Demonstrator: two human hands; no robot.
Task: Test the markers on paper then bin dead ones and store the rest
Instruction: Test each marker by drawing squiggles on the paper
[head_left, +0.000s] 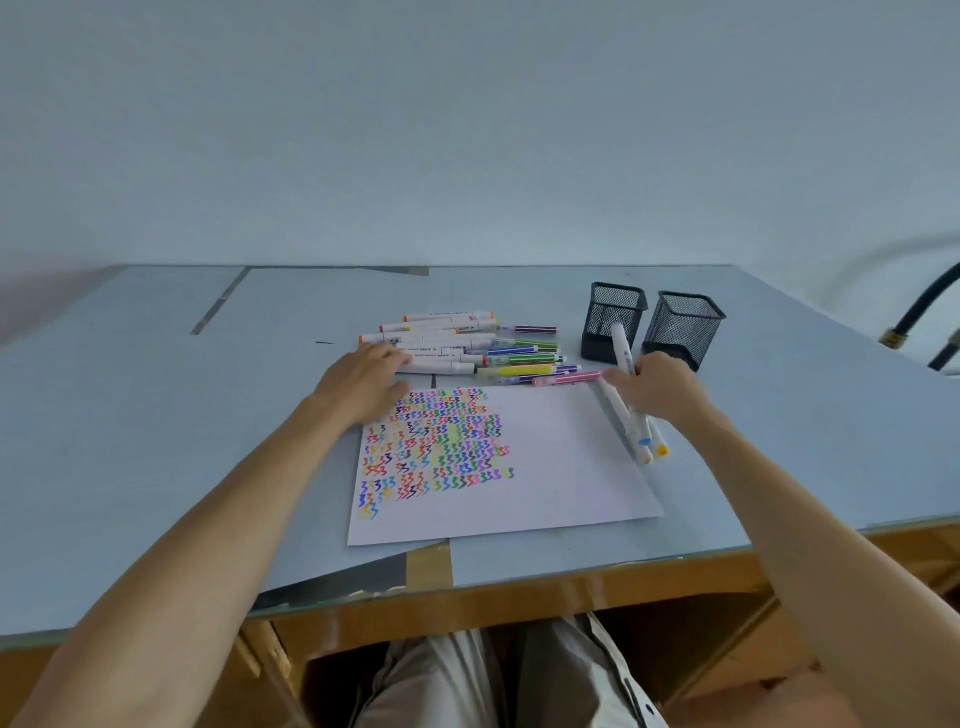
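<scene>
Between both hands, loose markers.

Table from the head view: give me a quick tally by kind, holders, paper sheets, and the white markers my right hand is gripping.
Black mesh holders: 2, one left of the other, both behind the right hand.
Paper sheets: 1, the scribbled test sheet.
White markers in the right hand: 3.
Total: 6.
The loose pile of markers under the left hand overlaps too much to count.

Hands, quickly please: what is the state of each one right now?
Left hand: open, fingers resting on the white markers in the pile.
Right hand: closed, holding a bunch of white markers beside the paper.
</scene>
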